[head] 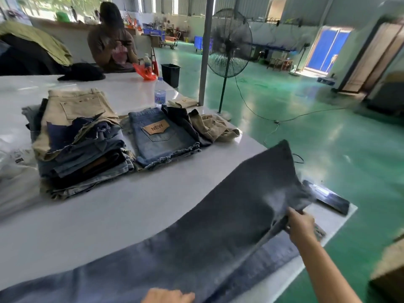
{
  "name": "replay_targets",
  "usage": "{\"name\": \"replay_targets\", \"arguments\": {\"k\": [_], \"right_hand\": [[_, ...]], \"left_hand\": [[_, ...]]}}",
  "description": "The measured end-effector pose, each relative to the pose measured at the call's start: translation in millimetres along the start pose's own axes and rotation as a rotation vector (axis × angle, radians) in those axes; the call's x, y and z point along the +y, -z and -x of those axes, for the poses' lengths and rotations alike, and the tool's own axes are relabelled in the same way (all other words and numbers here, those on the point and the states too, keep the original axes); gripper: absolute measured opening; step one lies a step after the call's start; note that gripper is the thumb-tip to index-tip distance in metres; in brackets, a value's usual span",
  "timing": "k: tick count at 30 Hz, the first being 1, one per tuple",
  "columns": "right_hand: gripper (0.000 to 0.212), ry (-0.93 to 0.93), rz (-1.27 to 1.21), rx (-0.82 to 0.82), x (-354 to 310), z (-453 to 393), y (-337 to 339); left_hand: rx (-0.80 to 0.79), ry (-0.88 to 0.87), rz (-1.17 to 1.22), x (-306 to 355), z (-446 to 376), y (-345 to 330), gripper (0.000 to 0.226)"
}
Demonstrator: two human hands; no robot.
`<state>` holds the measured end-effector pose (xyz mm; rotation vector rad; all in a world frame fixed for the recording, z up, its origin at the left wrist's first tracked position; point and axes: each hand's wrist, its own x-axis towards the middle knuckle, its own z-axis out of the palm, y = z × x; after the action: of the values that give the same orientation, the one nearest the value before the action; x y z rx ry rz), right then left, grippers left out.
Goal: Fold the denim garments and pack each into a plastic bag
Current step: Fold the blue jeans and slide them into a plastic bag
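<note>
Head view: your right hand [300,225] grips dark jeans [218,232] near the bench [131,211] right edge, lifting one flap to fold it over. Left hand [168,296], fingers flat, pins the near-edge cloth. Folded stack [80,149] waits at the far side.

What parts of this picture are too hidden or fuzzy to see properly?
- Left hand: head view, cut off by the bottom edge, so its grip is unclear.
- Dark jeans: blurred; the far leg hides the table behind it.
- Right hand: fingers tucked under the denim fold.
- Water bottle: label too small to read.
</note>
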<state>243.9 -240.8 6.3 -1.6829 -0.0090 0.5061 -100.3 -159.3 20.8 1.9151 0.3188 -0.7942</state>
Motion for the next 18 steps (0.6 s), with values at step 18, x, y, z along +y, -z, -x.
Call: {"name": "replay_targets", "arguments": {"k": [18], "right_hand": [[0.068, 0.222, 0.415, -0.032, -5.3, -64.9, -5.0]], "left_hand": [[0.993, 0.595, -0.225, -97.2, -30.1, 50.1, 0.044]]}}
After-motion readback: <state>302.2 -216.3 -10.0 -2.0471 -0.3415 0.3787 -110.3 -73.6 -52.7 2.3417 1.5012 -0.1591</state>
